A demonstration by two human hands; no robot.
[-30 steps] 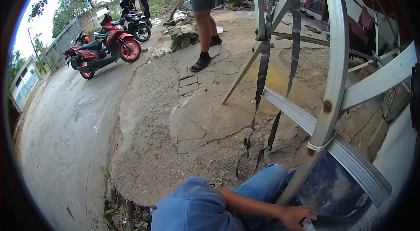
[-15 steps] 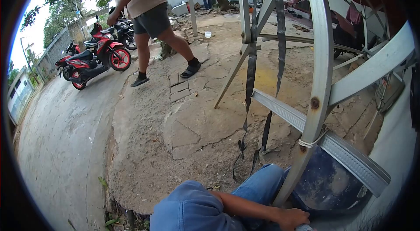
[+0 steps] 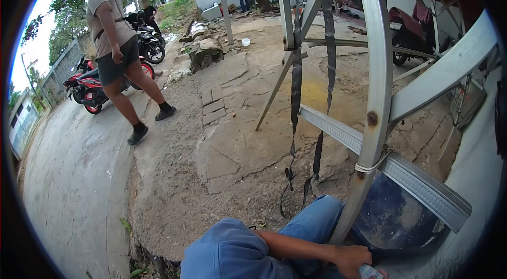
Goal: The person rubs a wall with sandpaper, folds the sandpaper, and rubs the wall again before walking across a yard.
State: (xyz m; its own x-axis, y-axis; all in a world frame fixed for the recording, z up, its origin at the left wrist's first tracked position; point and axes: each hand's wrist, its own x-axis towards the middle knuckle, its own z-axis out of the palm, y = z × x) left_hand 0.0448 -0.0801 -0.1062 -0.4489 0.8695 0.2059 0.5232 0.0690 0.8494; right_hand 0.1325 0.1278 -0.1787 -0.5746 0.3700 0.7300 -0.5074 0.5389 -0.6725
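Your left hand (image 3: 353, 259), low beside the metal frame post (image 3: 377, 94), curls round a small pale object (image 3: 370, 272) | black straps (image 3: 296, 94) and ribbed rail (image 3: 401, 173) cross ahead, dark blue tub (image 3: 396, 215) beside | passer-by (image 3: 119, 52) has walked left, toward red motorcycle (image 3: 87, 89)

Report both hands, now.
Left hand: closed on a small grey thing, at the foot of the metal frame.
Right hand: not in view.
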